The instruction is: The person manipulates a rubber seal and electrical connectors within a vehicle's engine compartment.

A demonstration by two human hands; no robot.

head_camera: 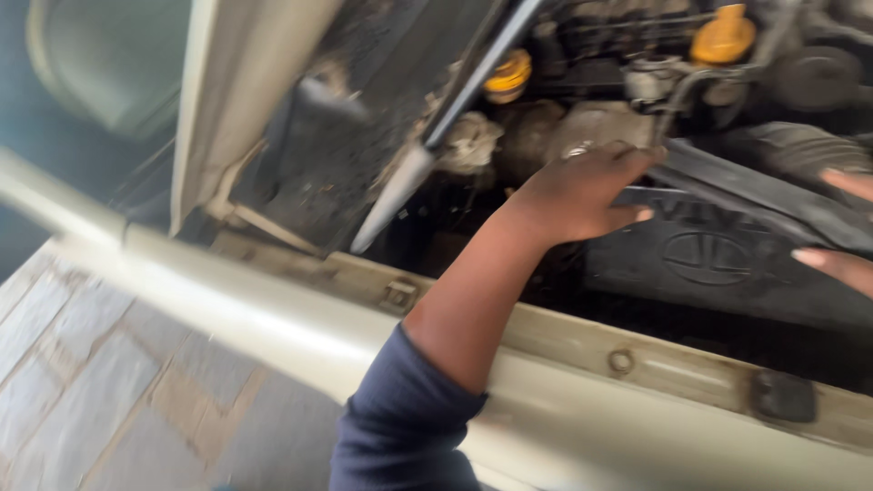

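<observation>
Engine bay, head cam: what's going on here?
A person leans over the cream front panel of a car with the bonnet up. The left hand, on an arm in a dark blue sleeve, rests on a black hose or duct above the dark engine cover. Only the fingertips of the right hand show at the frame edge. Two yellow caps sit further back. The picture is blurred.

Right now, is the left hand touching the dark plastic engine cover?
Cannot tell. In the head view the left hand lies over the near edge of the dark plastic engine cover, fingers spread, but motion blur hides whether it rests on it or hovers above.
</observation>
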